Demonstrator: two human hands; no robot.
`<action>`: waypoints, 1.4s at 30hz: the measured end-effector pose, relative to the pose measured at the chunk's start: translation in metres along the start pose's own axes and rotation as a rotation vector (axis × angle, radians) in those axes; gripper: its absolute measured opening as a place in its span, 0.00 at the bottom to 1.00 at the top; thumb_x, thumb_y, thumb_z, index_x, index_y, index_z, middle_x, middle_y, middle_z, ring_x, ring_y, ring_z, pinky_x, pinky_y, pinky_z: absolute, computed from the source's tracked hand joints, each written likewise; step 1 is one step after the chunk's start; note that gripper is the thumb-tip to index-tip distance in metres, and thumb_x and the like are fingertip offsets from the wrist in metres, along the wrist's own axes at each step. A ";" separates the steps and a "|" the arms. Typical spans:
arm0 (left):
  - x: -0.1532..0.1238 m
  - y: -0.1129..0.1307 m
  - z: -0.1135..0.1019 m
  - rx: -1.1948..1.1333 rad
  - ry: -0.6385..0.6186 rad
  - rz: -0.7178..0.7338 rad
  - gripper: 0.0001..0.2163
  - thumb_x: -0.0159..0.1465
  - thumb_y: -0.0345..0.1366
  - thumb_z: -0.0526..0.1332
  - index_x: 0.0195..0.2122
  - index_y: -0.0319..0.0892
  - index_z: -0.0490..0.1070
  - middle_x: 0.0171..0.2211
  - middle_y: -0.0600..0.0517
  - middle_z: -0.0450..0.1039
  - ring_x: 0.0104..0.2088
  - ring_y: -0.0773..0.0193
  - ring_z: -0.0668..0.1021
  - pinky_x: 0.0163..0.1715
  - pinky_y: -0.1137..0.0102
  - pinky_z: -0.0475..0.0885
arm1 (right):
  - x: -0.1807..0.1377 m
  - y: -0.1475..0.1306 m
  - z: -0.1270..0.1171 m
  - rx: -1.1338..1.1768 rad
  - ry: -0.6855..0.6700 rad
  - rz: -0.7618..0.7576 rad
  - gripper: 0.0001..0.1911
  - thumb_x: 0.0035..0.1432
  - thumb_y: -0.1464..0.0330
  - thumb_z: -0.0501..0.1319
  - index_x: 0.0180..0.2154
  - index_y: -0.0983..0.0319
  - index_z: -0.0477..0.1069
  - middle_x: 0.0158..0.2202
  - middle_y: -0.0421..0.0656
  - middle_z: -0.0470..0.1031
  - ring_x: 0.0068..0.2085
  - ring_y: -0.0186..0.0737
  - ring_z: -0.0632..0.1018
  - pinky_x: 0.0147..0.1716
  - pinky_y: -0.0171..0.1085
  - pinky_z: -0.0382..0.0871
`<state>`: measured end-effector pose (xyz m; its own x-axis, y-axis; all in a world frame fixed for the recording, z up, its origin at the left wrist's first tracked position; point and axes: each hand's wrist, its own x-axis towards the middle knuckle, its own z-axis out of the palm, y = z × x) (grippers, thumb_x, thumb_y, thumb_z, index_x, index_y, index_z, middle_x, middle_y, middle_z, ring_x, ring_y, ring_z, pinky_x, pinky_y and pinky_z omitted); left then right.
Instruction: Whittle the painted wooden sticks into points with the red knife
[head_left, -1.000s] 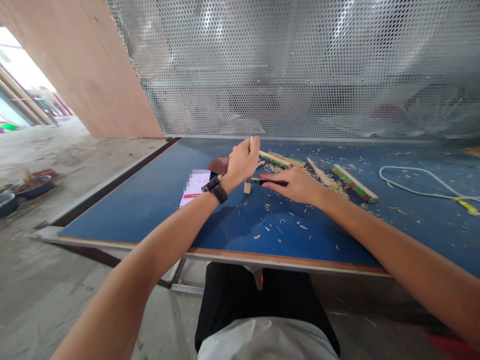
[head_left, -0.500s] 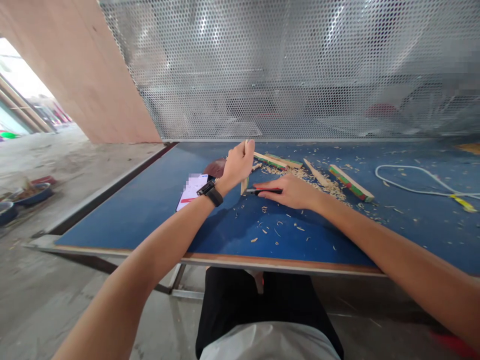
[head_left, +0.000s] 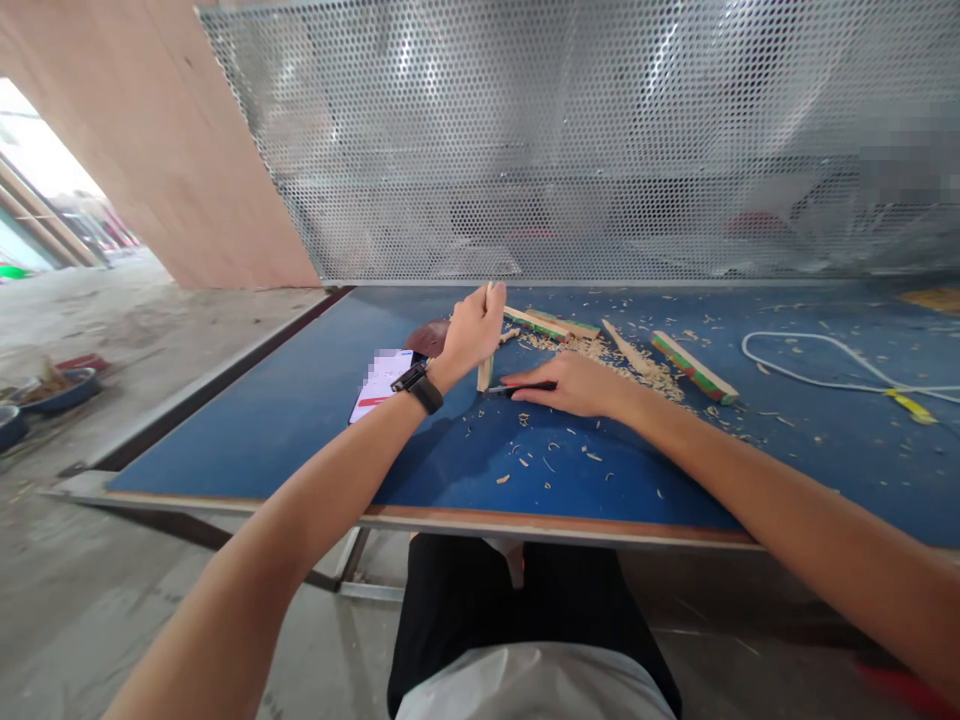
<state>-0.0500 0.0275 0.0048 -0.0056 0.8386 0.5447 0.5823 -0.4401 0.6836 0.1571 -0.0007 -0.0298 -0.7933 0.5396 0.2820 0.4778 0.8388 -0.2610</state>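
Note:
My left hand (head_left: 475,328) is wrapped round a pale wooden stick (head_left: 486,374), held upright with its lower end near the blue tabletop. In my right hand (head_left: 579,384) is a knife with a dark handle and some red (head_left: 534,387), its blade pointing left at the stick's lower end. Whether the blade touches the wood, I cannot tell. My fingers hide the middle of the stick and part of the knife handle. Curled wood shavings (head_left: 525,420) lie on the table below the knife, with a larger heap (head_left: 660,376) beyond my right hand.
A phone with a lit screen (head_left: 381,384) lies left of my left wrist, beside a brown rounded object (head_left: 427,338). Painted wood strips (head_left: 694,368) and a pointed piece (head_left: 626,345) lie behind. A white cable (head_left: 795,337) loops at right. Perforated metal (head_left: 525,140) stands along the back.
The knife has shifted slightly down toward the stick's lower end. The stick stands a little straighter. Both hands keep their grip, and the view has shifted slightly.

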 end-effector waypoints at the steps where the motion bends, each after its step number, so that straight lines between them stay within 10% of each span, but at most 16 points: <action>1: 0.000 0.000 0.000 -0.002 0.000 0.002 0.21 0.77 0.50 0.48 0.28 0.46 0.57 0.23 0.54 0.67 0.26 0.66 0.72 0.27 0.70 0.63 | 0.000 -0.002 0.000 -0.016 0.009 0.007 0.18 0.74 0.57 0.60 0.60 0.45 0.78 0.46 0.39 0.87 0.40 0.42 0.85 0.44 0.40 0.74; 12: 0.004 -0.007 0.001 0.031 0.022 0.032 0.21 0.77 0.49 0.49 0.26 0.46 0.57 0.22 0.54 0.67 0.25 0.65 0.72 0.28 0.68 0.63 | -0.002 -0.007 -0.005 -0.170 0.185 -0.021 0.19 0.76 0.58 0.57 0.61 0.51 0.78 0.52 0.41 0.85 0.48 0.47 0.85 0.49 0.43 0.74; 42: 0.001 -0.006 -0.001 0.026 -0.003 0.094 0.21 0.78 0.48 0.48 0.27 0.47 0.56 0.22 0.54 0.66 0.24 0.65 0.71 0.26 0.68 0.62 | 0.001 -0.023 -0.012 -0.184 0.043 0.031 0.22 0.77 0.57 0.55 0.63 0.54 0.78 0.39 0.45 0.87 0.35 0.43 0.83 0.38 0.40 0.68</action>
<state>-0.0537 0.0308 0.0018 0.0529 0.7949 0.6044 0.6013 -0.5085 0.6163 0.1495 -0.0185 -0.0121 -0.7622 0.5645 0.3169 0.5657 0.8188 -0.0979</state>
